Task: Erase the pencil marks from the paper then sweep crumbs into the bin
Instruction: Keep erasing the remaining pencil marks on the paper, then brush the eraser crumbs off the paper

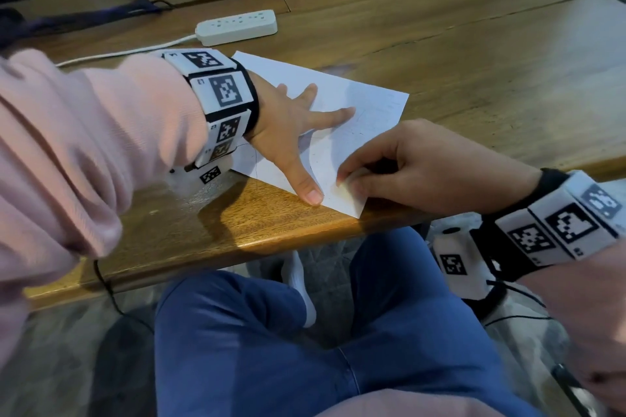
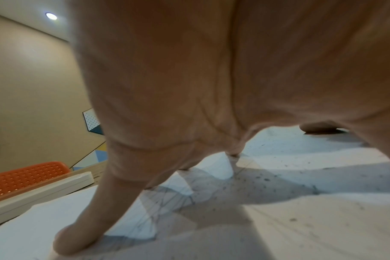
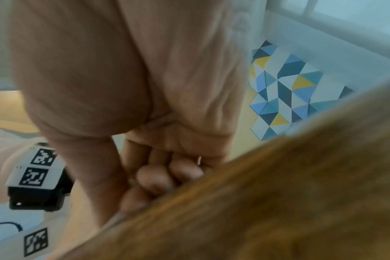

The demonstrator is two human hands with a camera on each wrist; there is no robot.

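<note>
A pink fleece sleeve [image 1: 78, 152] came in from the left, ending in a black wrist strap with white, black-patterned marker blocks [image 1: 222, 101]. The left hand [image 1: 288, 132] lay flat with its fingers [image 1: 333, 115] straight and spread, pressing down the white sheet of paper [image 1: 366, 101], which sat at an angle on the glossy brown wooden table [image 1: 474, 54], its near corner close to the table's rounded front edge. Faint pencil lines and dark specks showed on the sheet in the left wrist view. Behind it lay a white plastic power strip [image 1: 237, 27], with open wood beyond. To the right, the right hand [image 1: 423, 173] curled its fingers [image 1: 352, 176] round a small pale piece, possibly an eraser [image 1: 345, 184], pinched against the sheet's near corner.
</note>
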